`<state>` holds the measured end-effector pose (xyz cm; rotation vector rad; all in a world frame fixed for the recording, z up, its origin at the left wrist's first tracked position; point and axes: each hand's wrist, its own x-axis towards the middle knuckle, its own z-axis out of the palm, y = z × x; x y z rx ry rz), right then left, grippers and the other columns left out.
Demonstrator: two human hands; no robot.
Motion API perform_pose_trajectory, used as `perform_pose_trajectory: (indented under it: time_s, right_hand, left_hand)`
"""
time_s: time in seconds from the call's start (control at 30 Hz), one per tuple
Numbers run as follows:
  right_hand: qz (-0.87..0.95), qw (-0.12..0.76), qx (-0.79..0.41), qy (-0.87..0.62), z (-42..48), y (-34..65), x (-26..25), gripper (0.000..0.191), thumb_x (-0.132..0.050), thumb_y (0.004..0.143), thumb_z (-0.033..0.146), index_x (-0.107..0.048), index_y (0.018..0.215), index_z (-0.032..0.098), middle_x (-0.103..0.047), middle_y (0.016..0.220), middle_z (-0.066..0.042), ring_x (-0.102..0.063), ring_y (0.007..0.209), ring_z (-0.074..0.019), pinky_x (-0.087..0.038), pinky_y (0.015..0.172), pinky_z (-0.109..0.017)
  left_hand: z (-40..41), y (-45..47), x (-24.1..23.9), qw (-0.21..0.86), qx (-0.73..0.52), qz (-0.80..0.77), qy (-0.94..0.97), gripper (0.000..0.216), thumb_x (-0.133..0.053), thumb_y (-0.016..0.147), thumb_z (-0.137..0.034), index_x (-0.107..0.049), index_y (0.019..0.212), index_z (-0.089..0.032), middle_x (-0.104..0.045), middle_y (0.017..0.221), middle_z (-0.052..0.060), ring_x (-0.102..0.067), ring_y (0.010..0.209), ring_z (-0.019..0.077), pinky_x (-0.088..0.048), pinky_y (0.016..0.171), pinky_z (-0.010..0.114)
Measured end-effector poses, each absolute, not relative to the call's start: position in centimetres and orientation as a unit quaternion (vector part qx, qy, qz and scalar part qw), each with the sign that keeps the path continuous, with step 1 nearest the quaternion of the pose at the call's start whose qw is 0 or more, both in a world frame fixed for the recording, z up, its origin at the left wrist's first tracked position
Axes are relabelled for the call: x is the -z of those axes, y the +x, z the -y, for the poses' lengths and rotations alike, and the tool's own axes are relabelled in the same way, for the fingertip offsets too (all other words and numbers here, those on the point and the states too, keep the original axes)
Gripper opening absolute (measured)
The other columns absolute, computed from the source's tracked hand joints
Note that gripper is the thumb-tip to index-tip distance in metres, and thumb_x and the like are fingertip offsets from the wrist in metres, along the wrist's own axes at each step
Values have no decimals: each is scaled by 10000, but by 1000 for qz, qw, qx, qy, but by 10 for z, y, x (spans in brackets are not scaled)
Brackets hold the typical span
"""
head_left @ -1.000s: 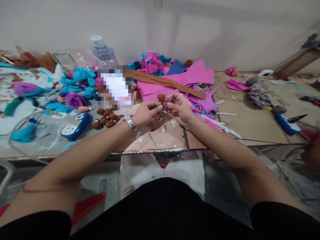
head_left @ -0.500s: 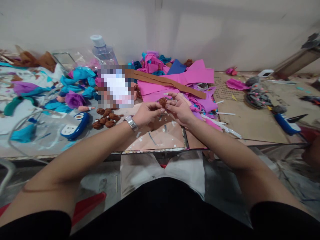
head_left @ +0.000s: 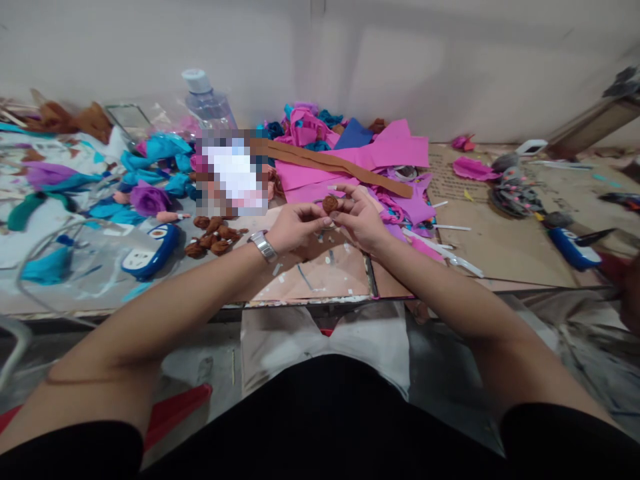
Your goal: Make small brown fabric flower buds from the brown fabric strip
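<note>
A small brown crepe-paper rosette (head_left: 329, 203) is held up between my hands over the table. My left hand (head_left: 299, 228), with a metal watch at the wrist, pinches at its lower end. On the other side, the thumb and fingers of my right hand (head_left: 361, 217) close around its base. Fingers cover the underside of the rosette. Several similar brown paper rosettes (head_left: 214, 235) lie in a cluster left of my left hand. Beyond my hands, a long brown paper strip (head_left: 340, 163) rests across pink paper sheets (head_left: 400, 150).
A blue and white power strip (head_left: 153, 252) sits at the left, near turquoise and purple paper flowers (head_left: 149, 198). Behind stands a capped bottle (head_left: 207, 100). White sticks (head_left: 445, 253) lie to the right, on and beside cardboard (head_left: 480, 233). The table's front edge is close to me.
The brown rosette has shifted slightly right and turned a little in my fingers, its top showing more fully. Both hands otherwise stay in nearly the same place.
</note>
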<state>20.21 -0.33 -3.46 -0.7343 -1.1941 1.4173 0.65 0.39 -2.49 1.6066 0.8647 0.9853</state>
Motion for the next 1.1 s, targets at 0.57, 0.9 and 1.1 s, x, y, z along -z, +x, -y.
perform_pose_trajectory:
  time_s: [0.57,0.9,1.1]
  right_hand:
    - [486,567,-585,-317,5,201,33,754,-976,648,257,-545,1266,290,-792,970,54,-782,902,-152,-630,835,-275]
    - [472,562,-592,-332,3,198,34,786,-958,618,233,-551,1289,275,-794,915,57,-780,826,-156,-623,780,-270]
    - [471,560,-592,-337,5,197,34,743,-943,638,222,-567,1276,280,-801,922,50,-774,820,-157,-618,747,-264]
  left_hand:
    - [-5,7,31,490,-423,-385,658,548,-906,744,-674,-764,823,-151,-742,768,50,-595,657,141,-466,626,276]
    - [-3,9,25,479,-420,-390,665,521,-929,707,-617,-705,756,-149,-704,724,31,-570,650,123,-466,632,255]
    - [-1,10,25,486,-415,-392,662,512,-932,711,-608,-699,769,-156,-718,735,35,-583,649,130,-475,629,259]
